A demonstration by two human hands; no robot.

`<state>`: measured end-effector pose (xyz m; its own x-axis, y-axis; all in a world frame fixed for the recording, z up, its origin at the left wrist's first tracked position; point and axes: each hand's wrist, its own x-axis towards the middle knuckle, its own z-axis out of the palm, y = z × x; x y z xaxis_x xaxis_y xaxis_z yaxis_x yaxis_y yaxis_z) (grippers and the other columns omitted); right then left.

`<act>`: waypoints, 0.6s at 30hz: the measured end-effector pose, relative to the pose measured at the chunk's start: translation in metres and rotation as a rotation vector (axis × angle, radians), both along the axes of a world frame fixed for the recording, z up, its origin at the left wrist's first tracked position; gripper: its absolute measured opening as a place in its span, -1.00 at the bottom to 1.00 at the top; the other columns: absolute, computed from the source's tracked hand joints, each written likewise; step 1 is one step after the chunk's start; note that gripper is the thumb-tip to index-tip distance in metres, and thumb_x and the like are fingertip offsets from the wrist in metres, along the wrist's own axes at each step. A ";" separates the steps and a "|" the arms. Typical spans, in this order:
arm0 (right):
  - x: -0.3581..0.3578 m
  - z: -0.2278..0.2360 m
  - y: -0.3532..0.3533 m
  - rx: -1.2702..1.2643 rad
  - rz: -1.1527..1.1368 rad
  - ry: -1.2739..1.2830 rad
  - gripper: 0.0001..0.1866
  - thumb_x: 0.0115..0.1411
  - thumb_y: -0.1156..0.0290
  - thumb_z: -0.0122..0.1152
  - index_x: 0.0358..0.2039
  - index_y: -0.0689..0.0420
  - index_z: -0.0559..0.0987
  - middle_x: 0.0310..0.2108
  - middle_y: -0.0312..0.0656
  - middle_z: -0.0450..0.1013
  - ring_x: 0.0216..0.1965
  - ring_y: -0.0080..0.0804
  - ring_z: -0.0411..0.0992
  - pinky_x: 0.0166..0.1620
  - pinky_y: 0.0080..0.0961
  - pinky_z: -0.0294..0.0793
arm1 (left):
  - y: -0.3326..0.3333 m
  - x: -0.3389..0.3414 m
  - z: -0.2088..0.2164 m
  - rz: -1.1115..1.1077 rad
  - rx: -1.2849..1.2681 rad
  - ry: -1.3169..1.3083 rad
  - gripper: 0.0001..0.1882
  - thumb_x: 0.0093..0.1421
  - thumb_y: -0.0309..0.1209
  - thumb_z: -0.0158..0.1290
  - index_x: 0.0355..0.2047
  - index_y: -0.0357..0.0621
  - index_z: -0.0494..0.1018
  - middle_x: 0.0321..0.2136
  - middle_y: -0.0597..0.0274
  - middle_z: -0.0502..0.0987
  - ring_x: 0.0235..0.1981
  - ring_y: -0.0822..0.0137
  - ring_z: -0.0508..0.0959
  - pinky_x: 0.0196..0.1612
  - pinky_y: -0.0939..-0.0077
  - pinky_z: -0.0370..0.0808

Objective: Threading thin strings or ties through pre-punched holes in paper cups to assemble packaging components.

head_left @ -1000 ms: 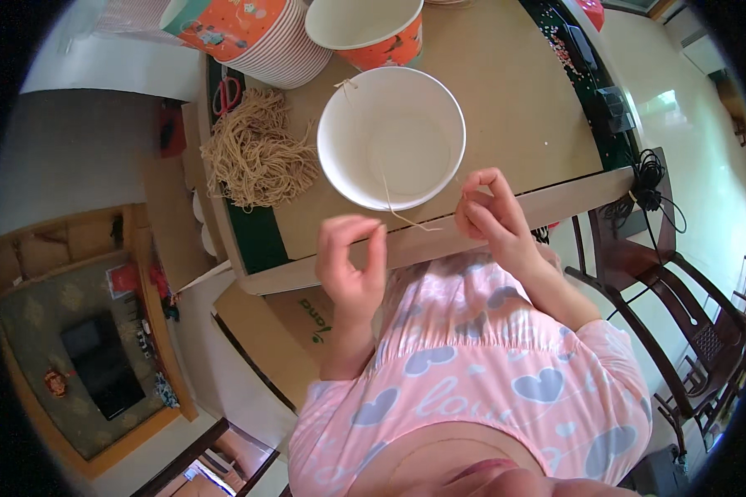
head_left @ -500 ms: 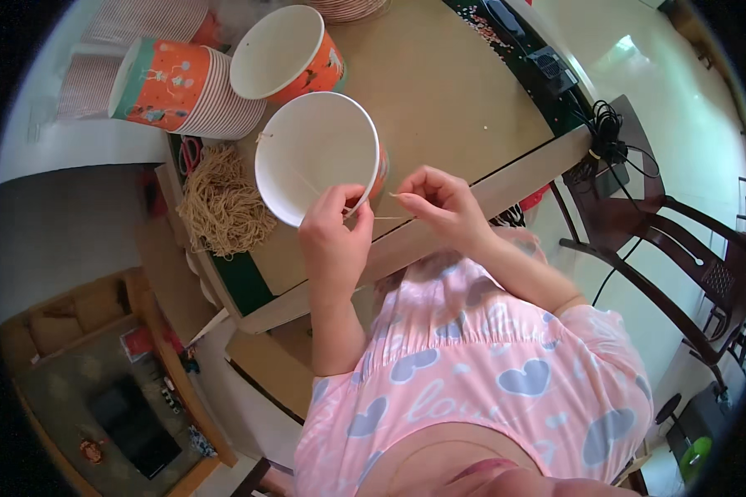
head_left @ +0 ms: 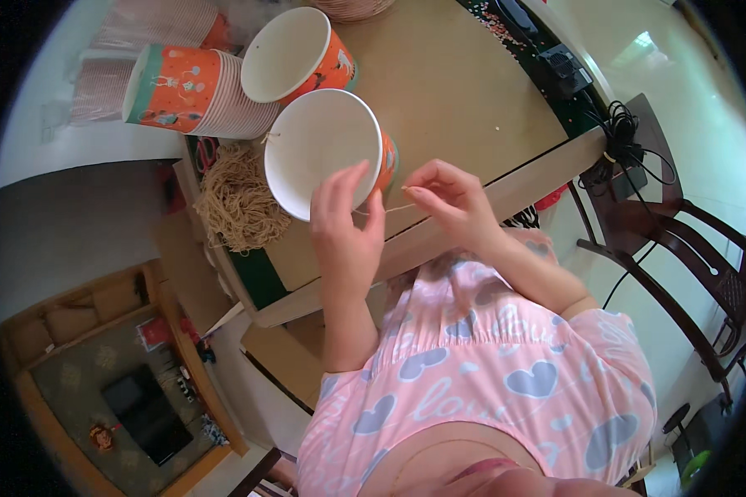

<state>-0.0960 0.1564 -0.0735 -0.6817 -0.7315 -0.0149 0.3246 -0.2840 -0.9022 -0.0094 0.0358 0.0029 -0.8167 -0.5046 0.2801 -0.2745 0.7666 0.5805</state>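
A white-lined paper bucket (head_left: 307, 141) with an orange patterned outside stands near the table's front edge, its mouth tipped toward me. A small knot of string (head_left: 270, 137) sits on its left rim. My left hand (head_left: 346, 219) is at the near rim, fingers stretched over the mouth and thumb apart from them, holding nothing I can see. To its right, my right hand (head_left: 452, 203) pinches the end of a thin tan string (head_left: 399, 207) between thumb and fingertips. That string runs back toward the near rim, where my left hand partly hides it.
Left of the bucket lies a tangled heap of tan string (head_left: 242, 203), with red-handled scissors (head_left: 206, 152) beside it. Behind stand another paper bucket (head_left: 286, 58) and a nested stack of buckets (head_left: 199, 91). A black adapter (head_left: 565, 68) and a bundled cable (head_left: 622, 141) are at the right.
My left hand has loosened from the near rim and spread its fingers. The right hand still pinches the string, a little higher. The whole view has shifted slightly.
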 end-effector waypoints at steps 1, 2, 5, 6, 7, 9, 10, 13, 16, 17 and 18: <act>-0.002 0.000 0.001 -0.018 -0.041 0.055 -0.93 0.21 0.55 0.14 -0.30 0.26 0.49 -0.31 -0.34 0.40 -0.30 -0.70 0.33 -0.22 -0.77 0.32 | 0.004 0.002 0.004 -0.072 -0.134 0.115 -0.68 -0.01 -0.63 0.15 -0.18 -0.25 0.49 -0.23 0.09 0.54 -0.20 0.18 0.55 -0.13 0.37 0.47; -0.005 0.004 0.004 -0.017 -0.115 0.143 -0.91 0.13 0.54 0.23 -0.35 0.26 0.54 -0.32 -0.24 0.41 -0.28 -0.58 0.39 -0.16 -0.64 0.38 | 0.007 0.004 0.007 -0.128 -0.061 0.120 -0.61 -0.06 -0.65 0.18 -0.15 -0.21 0.49 -0.17 0.10 0.52 -0.12 0.14 0.52 -0.07 0.34 0.45; -0.007 0.020 0.011 -0.046 -0.170 0.401 -0.92 0.07 0.55 0.26 -0.38 0.22 0.57 -0.24 -0.21 0.37 -0.20 -0.49 0.38 -0.12 -0.57 0.37 | 0.018 0.003 0.008 -0.154 0.104 0.093 -0.61 -0.08 -0.66 0.17 -0.16 -0.23 0.51 -0.22 0.11 0.54 -0.16 0.20 0.54 -0.07 0.41 0.44; -0.005 0.024 0.011 -0.063 -0.182 0.462 -0.90 0.02 0.55 0.30 -0.39 0.18 0.60 -0.21 -0.20 0.35 -0.17 -0.43 0.36 -0.10 -0.53 0.36 | 0.018 0.004 0.006 -0.156 0.104 0.094 -0.61 -0.08 -0.66 0.17 -0.16 -0.23 0.51 -0.22 0.11 0.54 -0.16 0.20 0.54 -0.07 0.41 0.44; -0.003 0.028 0.012 -0.062 -0.184 0.464 -0.90 0.02 0.55 0.30 -0.39 0.18 0.60 -0.21 -0.20 0.35 -0.17 -0.43 0.36 -0.10 -0.53 0.36 | 0.017 0.005 0.004 -0.189 0.197 0.079 -0.66 -0.07 -0.67 0.16 -0.21 -0.26 0.52 -0.28 0.13 0.55 -0.20 0.24 0.55 -0.10 0.45 0.44; 0.000 0.036 0.012 -0.104 -0.089 0.438 -0.89 0.02 0.55 0.31 -0.39 0.18 0.60 -0.24 -0.21 0.36 -0.19 -0.43 0.36 -0.13 -0.53 0.35 | 0.015 0.010 -0.006 -0.198 0.373 0.107 -0.81 -0.04 -0.68 0.13 -0.35 -0.31 0.54 -0.44 0.20 0.57 -0.32 0.36 0.56 -0.19 0.55 0.43; 0.001 0.034 0.012 -0.095 -0.075 0.440 -0.89 0.02 0.54 0.32 -0.39 0.19 0.59 -0.26 -0.21 0.36 -0.19 -0.42 0.36 -0.14 -0.53 0.36 | 0.014 0.010 -0.008 -0.203 0.375 0.108 -0.81 -0.04 -0.68 0.13 -0.35 -0.31 0.54 -0.44 0.20 0.57 -0.32 0.36 0.56 -0.19 0.55 0.43; -0.001 0.037 0.013 -0.060 -0.050 0.406 -0.89 0.02 0.54 0.33 -0.39 0.19 0.59 -0.27 -0.22 0.37 -0.19 -0.41 0.36 -0.14 -0.51 0.36 | 0.009 0.011 -0.014 -0.240 0.369 0.156 -0.76 -0.10 -0.67 0.16 -0.34 -0.26 0.53 -0.45 0.17 0.54 -0.41 0.30 0.53 -0.33 0.52 0.43; -0.001 0.038 0.014 -0.026 -0.089 0.382 -0.90 0.03 0.54 0.32 -0.40 0.19 0.59 -0.25 -0.21 0.39 -0.17 -0.41 0.36 -0.12 -0.52 0.36 | 0.012 0.011 -0.015 -0.261 0.436 0.150 -0.67 -0.07 -0.70 0.16 -0.23 -0.25 0.53 -0.40 0.25 0.56 -0.41 0.44 0.52 -0.34 0.59 0.43; -0.002 0.037 0.013 -0.022 -0.092 0.385 -0.90 0.03 0.54 0.32 -0.40 0.19 0.59 -0.25 -0.21 0.39 -0.17 -0.41 0.36 -0.12 -0.52 0.36 | 0.018 0.009 -0.009 -0.218 0.731 0.180 -0.64 -0.04 -0.72 0.14 -0.16 -0.31 0.51 -0.35 0.22 0.57 -0.33 0.43 0.55 -0.28 0.62 0.46; -0.003 0.036 0.011 -0.075 -0.103 0.373 -0.90 0.04 0.54 0.31 -0.39 0.19 0.60 -0.24 -0.20 0.39 -0.16 -0.41 0.36 -0.10 -0.52 0.36 | 0.021 0.008 -0.004 -0.169 1.024 0.207 -0.60 -0.01 -0.74 0.13 -0.10 -0.37 0.48 -0.30 0.19 0.59 -0.24 0.43 0.57 -0.22 0.65 0.48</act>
<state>-0.0986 0.1675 -0.0373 -0.7003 -0.6484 0.2985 -0.0556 -0.3673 -0.9284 -0.0013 0.0573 -0.0010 -0.8833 -0.4629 -0.0733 -0.0320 -0.0966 0.9948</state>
